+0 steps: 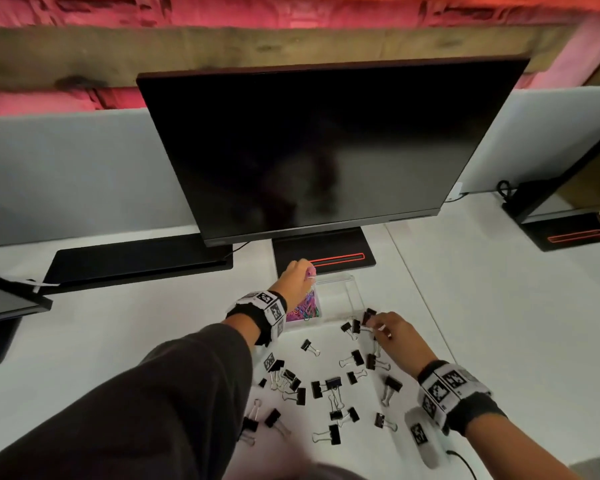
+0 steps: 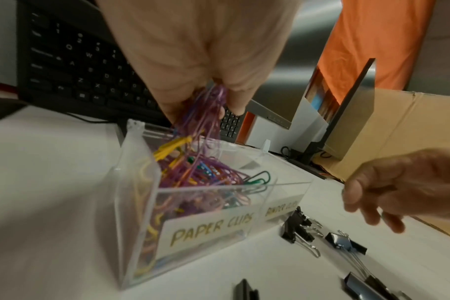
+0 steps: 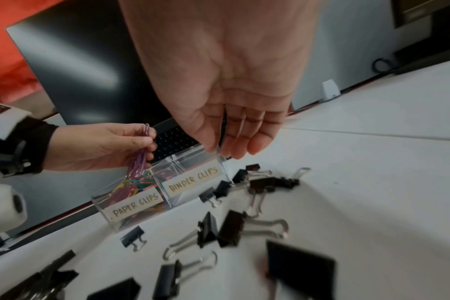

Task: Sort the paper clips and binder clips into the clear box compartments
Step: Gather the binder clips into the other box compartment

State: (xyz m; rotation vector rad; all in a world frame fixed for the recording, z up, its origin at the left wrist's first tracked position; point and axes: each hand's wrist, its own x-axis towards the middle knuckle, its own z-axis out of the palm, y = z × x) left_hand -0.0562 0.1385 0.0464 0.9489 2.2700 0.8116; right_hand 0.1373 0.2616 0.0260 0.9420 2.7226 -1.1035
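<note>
I see the left hand (image 1: 293, 278) held above the clear box (image 1: 355, 295) at frame centre of the head view, fingers and thumb pinching a bunch of purple paper clips (image 2: 206, 113) that hangs into the compartment labelled PAPER CLIPS (image 2: 213, 227). That compartment, left half of the box in the right wrist view, is heaped with mixed-colour paper clips (image 2: 193, 174); one green clip (image 2: 258, 178) pokes over the divider. The compartment labelled BINDER CLIPS (image 3: 193, 180) sits to its right and I see through its clear walls with no clips showing inside. The right hand (image 1: 395, 336) is low over the white desk (image 1: 499, 323), just right of the box's front corner, among the nearest black binder clips (image 1: 333, 386). In the right wrist view its fingers (image 3: 244, 134) point down, lightly bent, with a dark thin edge showing between thumb and forefinger; I cannot tell whether it is gripping a clip or just hovering. Binder clips are scattered across the desk in the lower centre of the head view, between the two forearms, a few touching or overlapping, most apart. A dark monitor (image 1: 326, 147) fills the upper middle, its stand base (image 1: 323, 254) just behind the box, a black keyboard (image 1: 136, 261) to the left of that.
</note>
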